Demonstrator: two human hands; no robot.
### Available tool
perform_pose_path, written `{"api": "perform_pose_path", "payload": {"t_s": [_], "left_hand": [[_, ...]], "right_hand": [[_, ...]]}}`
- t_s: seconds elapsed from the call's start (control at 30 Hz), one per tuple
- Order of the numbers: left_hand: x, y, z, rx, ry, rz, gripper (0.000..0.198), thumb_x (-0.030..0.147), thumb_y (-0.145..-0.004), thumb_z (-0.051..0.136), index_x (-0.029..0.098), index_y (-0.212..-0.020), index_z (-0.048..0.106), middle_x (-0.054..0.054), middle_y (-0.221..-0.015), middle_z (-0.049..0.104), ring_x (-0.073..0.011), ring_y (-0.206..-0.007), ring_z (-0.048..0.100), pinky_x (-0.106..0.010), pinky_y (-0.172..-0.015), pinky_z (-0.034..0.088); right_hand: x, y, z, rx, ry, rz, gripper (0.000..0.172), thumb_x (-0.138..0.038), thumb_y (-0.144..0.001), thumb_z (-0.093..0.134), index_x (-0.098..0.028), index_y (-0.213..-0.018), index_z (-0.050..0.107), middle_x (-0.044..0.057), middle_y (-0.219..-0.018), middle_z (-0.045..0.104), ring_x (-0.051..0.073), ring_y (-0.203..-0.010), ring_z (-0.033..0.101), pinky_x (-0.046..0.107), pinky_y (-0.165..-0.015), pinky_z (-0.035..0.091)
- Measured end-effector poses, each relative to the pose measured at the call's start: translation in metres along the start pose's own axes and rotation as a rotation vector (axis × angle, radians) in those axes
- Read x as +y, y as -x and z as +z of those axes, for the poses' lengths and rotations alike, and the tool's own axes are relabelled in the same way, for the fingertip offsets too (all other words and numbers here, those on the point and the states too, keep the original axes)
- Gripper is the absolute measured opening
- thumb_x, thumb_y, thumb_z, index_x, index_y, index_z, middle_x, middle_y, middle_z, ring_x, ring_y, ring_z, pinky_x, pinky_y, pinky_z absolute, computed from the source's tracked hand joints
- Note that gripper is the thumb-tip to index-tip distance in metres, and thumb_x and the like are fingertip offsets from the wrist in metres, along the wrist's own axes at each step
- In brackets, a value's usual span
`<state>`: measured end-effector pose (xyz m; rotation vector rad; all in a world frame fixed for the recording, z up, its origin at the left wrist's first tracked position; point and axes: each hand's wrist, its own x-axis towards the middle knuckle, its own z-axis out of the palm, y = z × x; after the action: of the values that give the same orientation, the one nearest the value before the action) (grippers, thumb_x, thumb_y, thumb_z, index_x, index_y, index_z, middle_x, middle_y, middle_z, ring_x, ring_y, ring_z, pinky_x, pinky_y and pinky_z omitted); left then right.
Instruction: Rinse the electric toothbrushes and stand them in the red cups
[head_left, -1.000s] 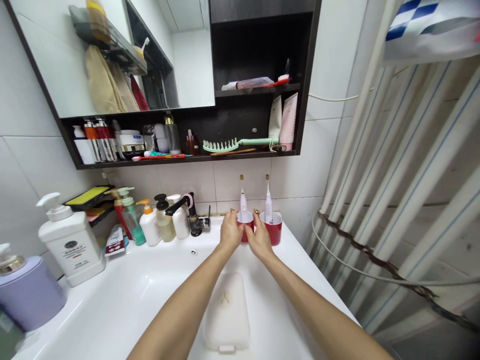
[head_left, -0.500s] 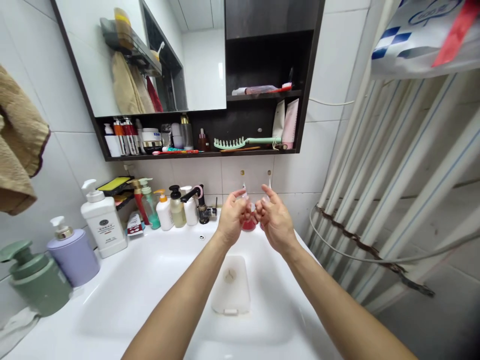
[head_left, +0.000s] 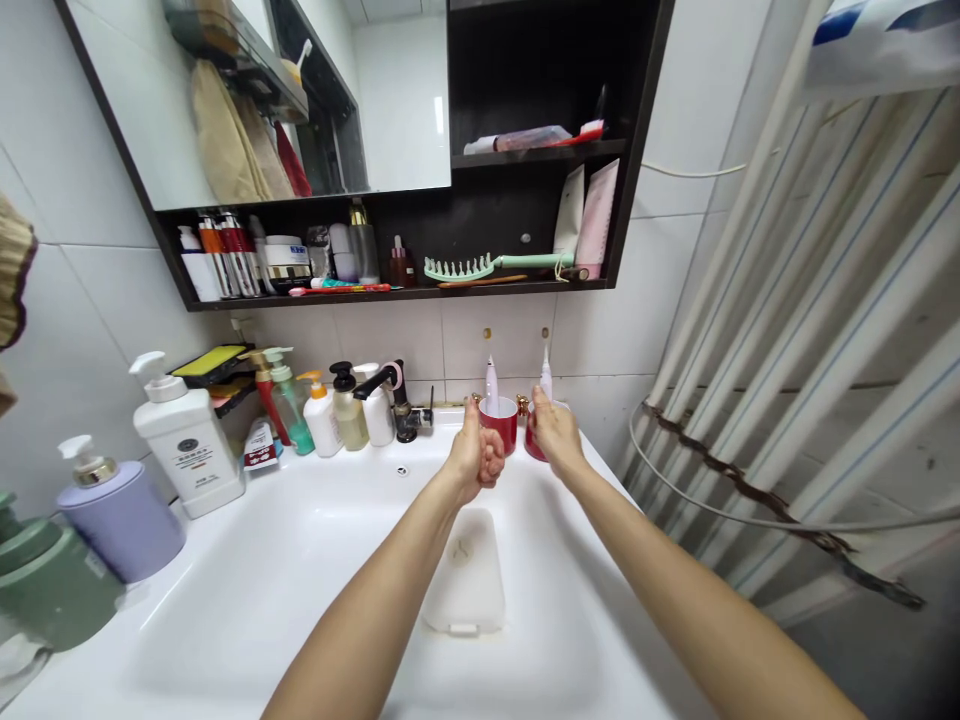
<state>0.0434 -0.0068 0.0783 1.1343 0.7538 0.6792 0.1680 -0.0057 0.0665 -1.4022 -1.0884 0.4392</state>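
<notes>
My left hand (head_left: 478,458) is over the back of the sink, in front of the left red cup (head_left: 508,425). Its fingers curl into the palm, the thumb points up, and nothing shows in it. My right hand (head_left: 556,432) is closed in front of the right red cup (head_left: 534,442) and covers much of it. Whether it touches that cup, or has anything in its fingers, I cannot tell. A pale electric toothbrush (head_left: 492,388) stands upright in the left cup. Another electric toothbrush (head_left: 546,375) rises behind my right hand.
The white sink (head_left: 247,590) lies below, with a pale rectangular cover (head_left: 465,585) in its basin. A black faucet (head_left: 405,410) stands left of my hands. Pump bottles (head_left: 191,450) line the left rim. Above hangs a dark cabinet shelf (head_left: 465,225); white pipes (head_left: 750,350) run at right.
My hands were close together in front of the cups, index fingers raised. Now they are apart: the left is lower with fingers curled, the right by the right cup. The view has shifted slightly.
</notes>
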Motion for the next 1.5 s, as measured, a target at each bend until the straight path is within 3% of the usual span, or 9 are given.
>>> {"api": "perform_pose_path", "payload": {"t_s": [0.13,0.23,0.57,0.73,0.87,1.03,1.17,1.37,1.5], "left_hand": [[-0.024,-0.005,-0.014,0.131,-0.012,-0.042,0.058,0.068,-0.055,0.010,0.016,-0.045,0.034,0.005,-0.026,0.031,-0.0030,-0.024,0.019,-0.017,-0.033,0.010],[-0.033,-0.006,-0.020,0.179,0.005,-0.034,0.055,0.066,-0.056,0.019,0.015,-0.049,0.037,0.005,-0.031,0.035,-0.0029,-0.027,0.024,-0.017,-0.035,0.014],[-0.044,0.004,-0.030,0.304,-0.158,0.145,0.029,0.042,-0.061,0.042,0.014,-0.058,0.042,0.003,-0.049,0.045,-0.0042,-0.040,0.040,-0.017,-0.040,0.028],[-0.049,0.005,-0.020,0.395,-0.351,0.369,0.016,0.030,-0.063,0.045,0.014,-0.067,0.048,-0.003,-0.067,0.054,-0.0095,-0.061,0.049,-0.021,-0.052,0.037],[-0.057,-0.003,-0.022,0.382,-0.423,0.514,0.026,0.022,-0.063,0.046,0.015,-0.087,0.048,-0.006,-0.087,0.055,-0.0116,-0.078,0.049,-0.023,-0.068,0.037],[-0.074,-0.013,-0.048,0.457,-0.313,0.375,0.022,0.019,-0.065,0.041,0.013,-0.085,0.048,-0.006,-0.079,0.057,-0.0119,-0.070,0.052,-0.024,-0.064,0.038],[-0.081,-0.009,-0.065,0.478,-0.195,0.399,0.017,0.021,-0.062,0.045,0.013,-0.077,0.049,-0.003,-0.069,0.057,-0.0106,-0.062,0.051,-0.022,-0.059,0.038],[-0.060,0.005,-0.075,0.588,0.090,0.556,0.023,0.021,-0.054,0.055,0.014,-0.074,0.049,0.000,-0.068,0.054,-0.0088,-0.065,0.049,-0.020,-0.062,0.037],[-0.044,0.016,-0.079,0.671,0.148,0.601,0.025,0.024,-0.052,0.057,0.014,-0.074,0.049,0.001,-0.067,0.053,-0.0081,-0.064,0.049,-0.019,-0.061,0.037]], "right_hand": [[0.037,-0.032,-0.020,0.139,0.304,0.014,0.024,-0.038,-0.047,0.056,-0.018,-0.058,0.050,0.007,-0.083,0.049,0.022,-0.082,0.044,0.031,-0.064,0.033],[0.053,-0.037,-0.029,0.086,0.463,0.009,0.015,-0.031,-0.047,0.057,-0.017,-0.052,0.051,0.005,-0.077,0.050,0.021,-0.077,0.047,0.031,-0.063,0.034],[0.040,0.028,-0.056,-0.090,0.721,-0.160,0.014,-0.031,-0.057,0.050,-0.017,-0.056,0.053,0.005,-0.072,0.047,0.020,-0.073,0.047,0.030,-0.065,0.034],[0.037,0.073,-0.035,-0.259,0.662,-0.243,0.013,-0.030,-0.058,0.051,-0.018,-0.061,0.055,0.005,-0.079,0.046,0.018,-0.077,0.047,0.027,-0.069,0.035],[0.042,0.099,-0.005,-0.374,0.529,-0.249,0.010,-0.026,-0.060,0.049,-0.018,-0.060,0.054,0.005,-0.082,0.046,0.017,-0.078,0.046,0.027,-0.070,0.035],[0.049,0.114,0.023,-0.468,0.429,-0.243,0.007,-0.023,-0.060,0.049,-0.018,-0.056,0.051,0.004,-0.086,0.046,0.016,-0.078,0.046,0.026,-0.070,0.036],[0.056,0.114,0.036,-0.471,0.396,-0.199,0.005,-0.020,-0.059,0.049,-0.017,-0.054,0.049,0.005,-0.088,0.046,0.017,-0.080,0.046,0.027,-0.070,0.036],[0.062,0.112,0.040,-0.474,0.405,-0.160,0.003,-0.018,-0.057,0.048,-0.017,-0.055,0.049,0.007,-0.090,0.046,0.019,-0.083,0.046,0.029,-0.071,0.036],[0.057,0.110,0.036,-0.508,0.417,-0.142,0.012,-0.020,-0.058,0.047,-0.019,-0.069,0.051,0.007,-0.107,0.039,0.022,-0.101,0.036,0.032,-0.079,0.032]]}}
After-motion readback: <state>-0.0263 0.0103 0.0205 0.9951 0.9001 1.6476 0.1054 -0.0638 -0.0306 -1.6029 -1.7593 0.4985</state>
